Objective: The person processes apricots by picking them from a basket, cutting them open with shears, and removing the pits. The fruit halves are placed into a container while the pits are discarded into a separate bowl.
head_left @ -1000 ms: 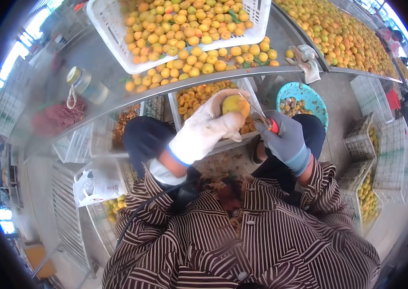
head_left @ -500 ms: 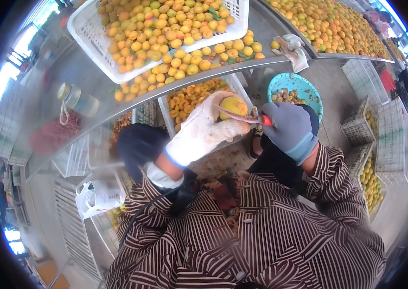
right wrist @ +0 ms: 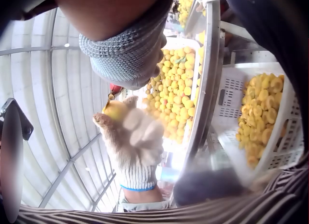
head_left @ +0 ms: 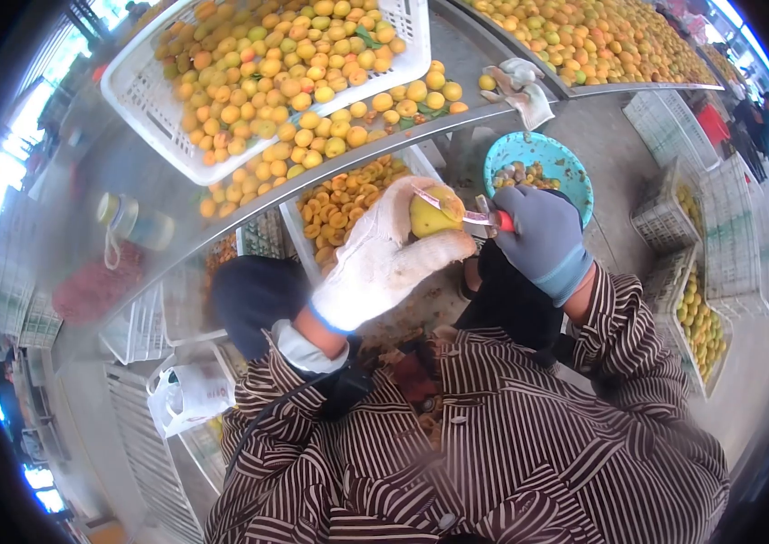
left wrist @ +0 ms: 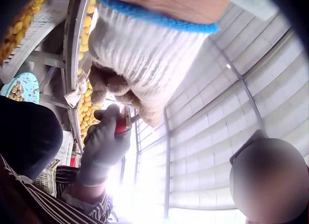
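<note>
In the head view my left hand [head_left: 371,263], in a white knit glove, holds a yellow-green apricot [head_left: 428,219] between curled fingers and thumb. My right hand [head_left: 543,234], in a grey glove, grips the red handle of a small knife [head_left: 503,221]. Its curved blade lies across the upper side of the apricot. The right wrist view shows the same apricot [right wrist: 115,109] at the white glove's fingertips. Below the hands stands a white crate [head_left: 298,231] of halved apricots. A turquoise basin [head_left: 575,172] with brownish pits is on the floor beyond the right hand.
A metal table [head_left: 153,118] carries a white basket [head_left: 144,109] of apricots, loose fruit along its edge, a cloth glove [head_left: 525,95] and a lidded jar [head_left: 144,222]. More apricots are heaped at the back right. Crates [head_left: 734,254] stand on the right; a plastic bag [head_left: 194,394] is at left.
The knife swung from the apricot's right edge round its near side, and its blade now crosses the upper side. Both hands keep their hold. The surroundings have shifted left in the head view.
</note>
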The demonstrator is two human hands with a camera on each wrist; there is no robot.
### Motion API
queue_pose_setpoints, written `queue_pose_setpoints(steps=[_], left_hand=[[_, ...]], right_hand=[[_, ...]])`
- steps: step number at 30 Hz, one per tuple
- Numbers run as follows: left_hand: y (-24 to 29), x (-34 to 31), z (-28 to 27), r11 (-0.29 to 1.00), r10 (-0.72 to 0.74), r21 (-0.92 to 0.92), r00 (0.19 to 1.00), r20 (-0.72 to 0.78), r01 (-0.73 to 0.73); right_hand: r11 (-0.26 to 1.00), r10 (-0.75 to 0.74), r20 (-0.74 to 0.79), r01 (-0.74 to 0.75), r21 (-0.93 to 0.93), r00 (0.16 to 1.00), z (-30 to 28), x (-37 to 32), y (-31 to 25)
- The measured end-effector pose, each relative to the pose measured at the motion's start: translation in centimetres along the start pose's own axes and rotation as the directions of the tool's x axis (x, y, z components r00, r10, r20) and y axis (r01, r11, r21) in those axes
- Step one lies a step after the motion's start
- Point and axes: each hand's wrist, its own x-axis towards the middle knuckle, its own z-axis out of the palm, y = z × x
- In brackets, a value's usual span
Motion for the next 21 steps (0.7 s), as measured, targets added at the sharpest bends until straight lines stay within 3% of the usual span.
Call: queue_pose_setpoints(steps=[2, 6, 8, 9, 10, 11, 12, 13, 14, 15, 16, 17, 18, 19, 20, 21], left_hand=[[1.0, 0.3, 0.0, 1.000, -0.005, -0.004, 0.999, 0.035, 0.005], [1.5, 0.6, 0.5, 0.997, 0.043, -0.064, 0.997, 0.066, -0.039], [1.4, 1.0, 0.5, 0.997, 0.058, -0.061, 0.997, 0.051, -0.055], [1.3, 1.0, 0.6, 0.997, 0.062, -0.058, 0.997, 0.042, -0.060], [1.0, 1.0, 0.9, 0.997, 0.057, -0.059, 0.998, 0.040, -0.054], [0.8, 1.0, 1.3, 0.964, -0.001, -0.266, 0.996, 0.091, 0.025], [0.7, 1.2, 1.6, 0.883, -0.044, -0.456, 0.988, 0.150, 0.109], [0.8, 1.4, 1.8, 0.883, -0.047, -0.456, 0.988, 0.144, 0.109], [0.8, 1.5, 1.8, 0.952, -0.006, -0.304, 0.995, 0.096, 0.035], [0.8, 1.4, 1.8, 0.990, 0.039, -0.140, 0.998, 0.057, -0.031], [0.6, 1.2, 1.8, 0.990, 0.031, -0.139, 0.998, 0.050, -0.023], [0.1, 1.0, 1.8, 0.997, 0.047, -0.056, 0.999, 0.008, -0.047], [-0.2, 1.1, 1.6, 0.997, 0.069, 0.032, 0.997, -0.034, -0.068], [-0.5, 1.4, 1.1, 0.997, 0.072, 0.036, 0.996, -0.055, -0.070], [-0.8, 1.6, 0.8, 0.996, 0.066, 0.058, 0.997, -0.027, -0.065], [-1.1, 1.5, 0.7, 0.996, 0.051, 0.078, 0.999, 0.016, -0.052]], right_hand=[[1.000, 0.005, -0.017, -0.004, 0.018, 1.000, -0.1, -0.3, 0.9], [0.966, 0.253, -0.160, -0.257, -0.004, 0.954, 0.5, -0.8, 6.2], [0.791, 0.566, -0.031, -0.532, 0.302, 0.824, -0.8, -1.1, 8.6], [0.793, 0.563, -0.027, -0.531, 0.299, 0.826, -1.2, -1.4, 9.8], [0.700, 0.654, -0.027, -0.591, 0.400, 0.756, -1.5, -1.6, 11.1], [0.593, 0.736, -0.015, -0.633, 0.497, 0.677, -1.7, -1.8, 12.3], [0.593, 0.734, -0.012, -0.633, 0.498, 0.679, -1.7, -2.0, 13.3], [0.577, 0.766, -0.101, -0.611, 0.542, 0.635, -1.6, -2.2, 14.3], [0.565, 0.792, -0.182, -0.585, 0.582, 0.583, -1.3, -2.5, 15.7], [0.667, 0.740, -0.174, -0.677, 0.310, 0.650, 0.8, -4.1, 20.2], [0.719, 0.689, -0.143, -0.695, 0.010, 0.711, 2.9, -5.8, 24.6], [0.678, 0.731, 0.101, -0.700, -0.224, 0.675, 2.8, -6.8, 25.5], [0.642, 0.765, 0.313, -0.623, -0.446, 0.563, 2.7, -7.4, 25.1], [0.655, 0.753, 0.311, -0.610, -0.447, 0.580, 2.8, -7.3, 24.8], [0.568, 0.817, 0.205, -0.815, -0.119, 0.539, 2.5, -7.1, 23.6], [0.401, 0.886, 0.144, -0.884, 0.239, 0.441, 2.3, -6.9, 21.8]])
